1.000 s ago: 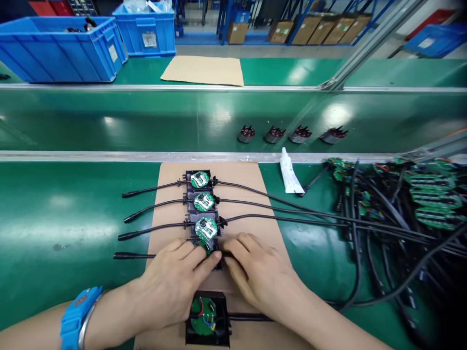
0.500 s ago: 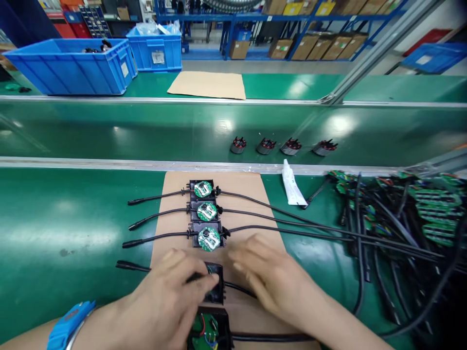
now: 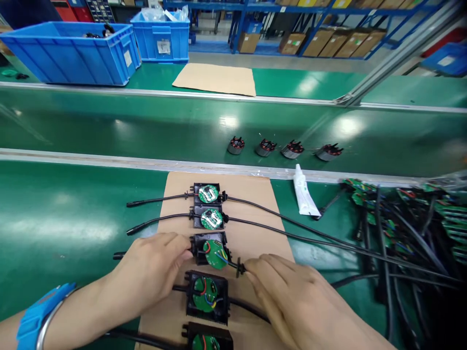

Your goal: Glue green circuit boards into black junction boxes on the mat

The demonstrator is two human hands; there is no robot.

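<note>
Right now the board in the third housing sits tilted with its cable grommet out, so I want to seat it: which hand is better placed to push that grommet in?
Probably the right hand: its fingertips touch the grommet, while the left hand steadies the third housing.

Your housings (image 3: 207, 245) sit in a row on the cardboard sheet (image 3: 255, 218); cable pile (image 3: 408, 228) to your right, four motors (image 3: 280, 148) on the conveyor (image 3: 146, 131) behind.
</note>
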